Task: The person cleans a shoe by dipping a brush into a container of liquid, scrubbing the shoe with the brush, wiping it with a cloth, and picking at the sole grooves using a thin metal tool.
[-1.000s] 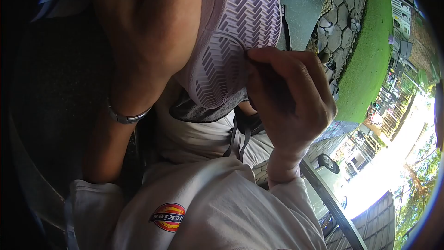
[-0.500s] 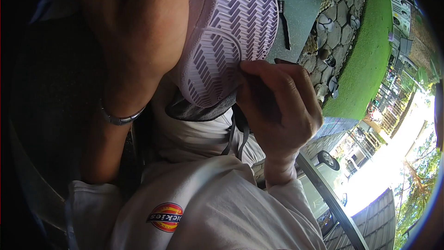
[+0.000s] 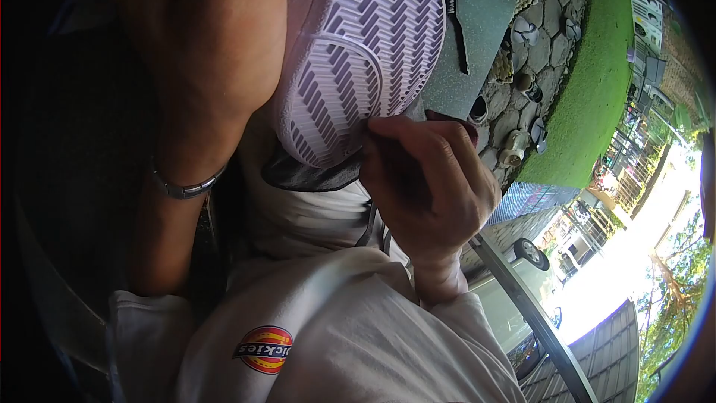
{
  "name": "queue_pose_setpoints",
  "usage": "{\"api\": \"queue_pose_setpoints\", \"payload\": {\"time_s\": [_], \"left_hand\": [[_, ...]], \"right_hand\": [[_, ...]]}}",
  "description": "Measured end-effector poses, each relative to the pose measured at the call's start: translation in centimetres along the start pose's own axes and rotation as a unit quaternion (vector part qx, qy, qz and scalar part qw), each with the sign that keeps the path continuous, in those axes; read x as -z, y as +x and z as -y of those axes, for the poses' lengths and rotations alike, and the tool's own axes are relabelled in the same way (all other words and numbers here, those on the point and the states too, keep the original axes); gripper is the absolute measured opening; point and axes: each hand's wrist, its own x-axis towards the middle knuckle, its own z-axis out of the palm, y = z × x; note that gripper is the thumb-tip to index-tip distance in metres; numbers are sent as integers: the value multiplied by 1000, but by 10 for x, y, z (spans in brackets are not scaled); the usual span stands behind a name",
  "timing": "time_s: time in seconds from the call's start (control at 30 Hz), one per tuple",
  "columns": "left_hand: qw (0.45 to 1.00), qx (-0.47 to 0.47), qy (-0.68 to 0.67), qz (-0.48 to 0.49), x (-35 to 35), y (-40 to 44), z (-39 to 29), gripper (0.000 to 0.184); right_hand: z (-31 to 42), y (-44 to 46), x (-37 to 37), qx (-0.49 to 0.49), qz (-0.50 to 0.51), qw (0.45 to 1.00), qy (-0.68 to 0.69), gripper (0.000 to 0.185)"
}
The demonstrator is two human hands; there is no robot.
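A shoe [image 3: 350, 67] with a pale lilac, zigzag-patterned sole is turned sole outward in front of my chest. Against its left side is my left hand [image 3: 216, 37], closed on the shoe, its fingers hidden past the upper edge of the view. My right hand [image 3: 436, 183] is closed in a pinch at the sole's lower right edge; what sits between the fingertips is too small to make out. Part of a dark reddish-brown object [image 3: 466, 128] shows behind its fingers. Dark fabric [image 3: 317, 175] and dark laces [image 3: 368, 230] hang below the sole.
A slim black tool [image 3: 460, 37] lies on a grey-green surface [image 3: 485, 0] beyond the shoe. Stone paving [image 3: 548, 26] with several small objects and a green strip [image 3: 585, 97] are at right. A metal bar [image 3: 533, 321] slants by my right arm; a vehicle wheel [image 3: 531, 254] shows behind.
Shoe and both hands have shifted slightly left in view. My right hand sits a little lower, still pinched at the sole's edge, and more of the reddish-brown object shows behind it.
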Motion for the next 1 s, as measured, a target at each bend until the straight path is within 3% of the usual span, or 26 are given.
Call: {"api": "queue_pose_setpoints", "payload": {"time_s": [0.67,1.0], "left_hand": [[1000,1,4,0,2,-1,3,65],[1000,-1,6,-1,3,-1,2,64]], "right_hand": [[-4,-39,-20,11,-21,999,40,35],[-10,-26,-2,-39,58,989,132,28]]}}
